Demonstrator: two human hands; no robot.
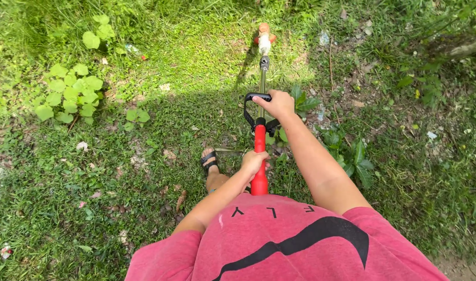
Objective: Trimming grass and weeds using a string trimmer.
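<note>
- The grass [207, 57] covers nearly the whole ground, bright in the sun at the top and shaded nearer the person, with bare dirt and dry leaves scattered through it.
- A pink shirt [290, 244] with a black curved mark fills the bottom of the view.
- A clump of broad pale-green leaves [69, 96] grows at the left, well apart from the tool.
- Darker leafy plants [352, 153] stand to the right, just beside the right forearm.
- The string trimmer [260, 156] runs straight away from the person's body: a red grip section near the shirt, then a thin metal shaft leading up to the cutting head [264, 39], which sits low over the sunlit grass.
- The right hand [278, 103] is further along the tool, its fingers curled shut around the black loop handle [256, 106] on the shaft.
- The left hand [254, 161] is closed around the red grip, close to the body.
- A foot in a black sandal [210, 162] stands on the grass just left of the red grip.
- A small piece of litter [135, 51] lies in the grass at the upper left.
</note>
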